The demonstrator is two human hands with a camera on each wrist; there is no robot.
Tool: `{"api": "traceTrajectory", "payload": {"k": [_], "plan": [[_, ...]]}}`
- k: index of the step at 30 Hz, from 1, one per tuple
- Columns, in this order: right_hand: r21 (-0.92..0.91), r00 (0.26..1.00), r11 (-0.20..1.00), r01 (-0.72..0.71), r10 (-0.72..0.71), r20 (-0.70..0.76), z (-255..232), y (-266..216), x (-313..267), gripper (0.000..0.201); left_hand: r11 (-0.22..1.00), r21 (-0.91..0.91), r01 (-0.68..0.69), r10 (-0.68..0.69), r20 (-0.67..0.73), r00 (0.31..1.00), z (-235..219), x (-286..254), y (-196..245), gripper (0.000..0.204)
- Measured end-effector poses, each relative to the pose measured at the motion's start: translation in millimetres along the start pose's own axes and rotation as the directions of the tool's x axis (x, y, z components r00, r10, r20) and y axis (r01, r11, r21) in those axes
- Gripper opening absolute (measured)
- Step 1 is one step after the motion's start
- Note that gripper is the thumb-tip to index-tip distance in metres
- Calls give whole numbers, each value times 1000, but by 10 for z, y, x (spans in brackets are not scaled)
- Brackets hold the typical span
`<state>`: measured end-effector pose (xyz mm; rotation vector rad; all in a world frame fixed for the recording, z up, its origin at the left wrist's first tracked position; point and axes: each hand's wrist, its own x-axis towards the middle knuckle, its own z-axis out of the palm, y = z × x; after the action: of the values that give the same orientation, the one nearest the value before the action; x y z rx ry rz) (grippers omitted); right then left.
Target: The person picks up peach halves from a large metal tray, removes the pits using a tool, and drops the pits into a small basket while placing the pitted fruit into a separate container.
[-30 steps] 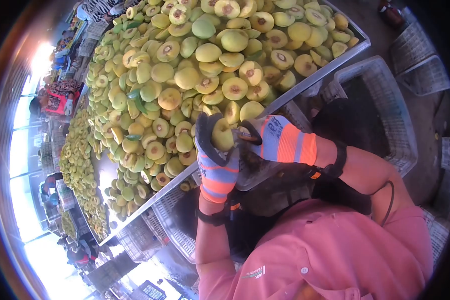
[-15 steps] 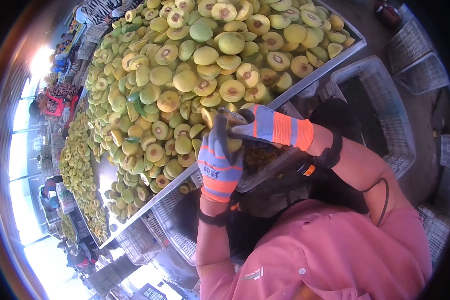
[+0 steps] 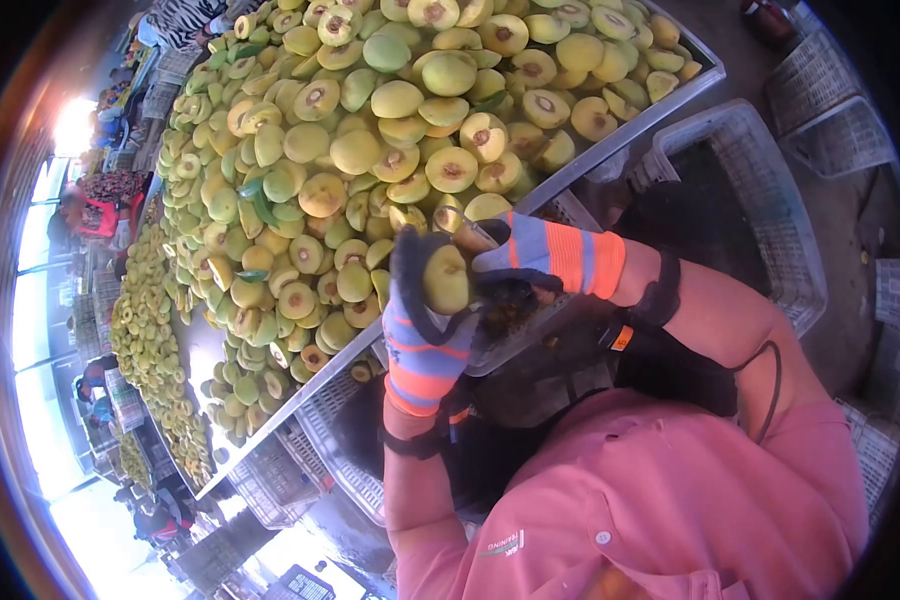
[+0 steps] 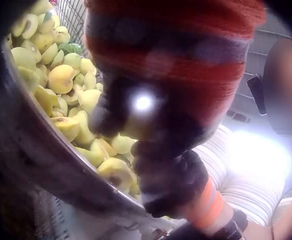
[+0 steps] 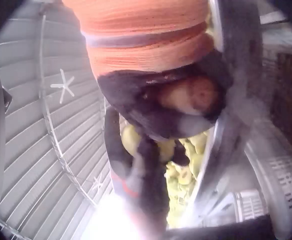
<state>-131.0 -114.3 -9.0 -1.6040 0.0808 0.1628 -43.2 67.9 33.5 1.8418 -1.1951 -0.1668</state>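
Note:
My gloved left hand (image 3: 422, 350) grips a yellow-green peach half (image 3: 446, 280), its rounded side facing up, with dark-coated fingers curled along it. My right hand (image 3: 550, 256), in a matching orange and blue glove, holds a small tool (image 3: 473, 236) right beside the fruit. The tool's round wooden handle end (image 5: 202, 95) pokes out of the right fist in the right wrist view. Its working end is mostly hidden between the hands. Both hands are over the near edge of a large heap of halved peaches (image 3: 355, 152), many showing their pits.
A metal table rim (image 3: 625, 130) runs diagonally beyond the hands. Below them sits a plastic bin (image 3: 530, 335) with brownish scraps. A large pale crate (image 3: 795, 215) stands to the right, with stacked crates (image 3: 830, 110) farther back. Other people work along the left side.
The left hand first turned its back up over the fruit, then rolled back so the peach half shows again. The right hand with the tool came in over the fruit, then drew slightly aside.

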Motion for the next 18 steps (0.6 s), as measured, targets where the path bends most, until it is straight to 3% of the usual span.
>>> {"api": "traceTrajectory", "payload": {"k": [1,3,5,7,9,10,13,14,15,16,18], "plan": [[41,997,997,-68,69,-24,17,-117,-11,31,997,-71,40,-40,-2,999,-14,4,7,89],[218,926,917,-334,362,-103,24,-410,-58,32,973,-201,115,-119,-11,993,-80,30,0,97],[406,956,874,-268,293,1,-6,-377,-42,29,999,44,11,-11,16,1000,-101,27,-100,95],[397,971,891,-221,238,8,-57,-428,-63,32,993,118,2,-5,22,1000,-58,50,-65,93],[184,977,963,-199,210,-43,-97,-577,-118,35,991,130,-13,5,62,998,-31,67,-28,87],[37,926,943,-329,330,-182,-35,-742,-95,33,992,124,2,-13,87,996,-15,58,-42,86],[-73,930,927,-367,363,-56,-112,-561,-54,28,987,157,-40,25,96,995,-3,67,-1,78],[-276,995,956,-101,104,-1,-162,-386,-16,24,972,212,-97,73,118,990,-16,67,-10,79],[-448,984,877,176,-145,102,-217,-153,26,21,952,262,-155,120,144,982,-25,68,-16,79],[-567,902,701,432,-356,246,-225,-128,33,20,942,282,-181,134,179,975,-40,57,-19,80],[-493,964,850,186,-61,258,-224,-264,-5,18,918,322,-233,157,245,957,-74,32,-32,81]]}}
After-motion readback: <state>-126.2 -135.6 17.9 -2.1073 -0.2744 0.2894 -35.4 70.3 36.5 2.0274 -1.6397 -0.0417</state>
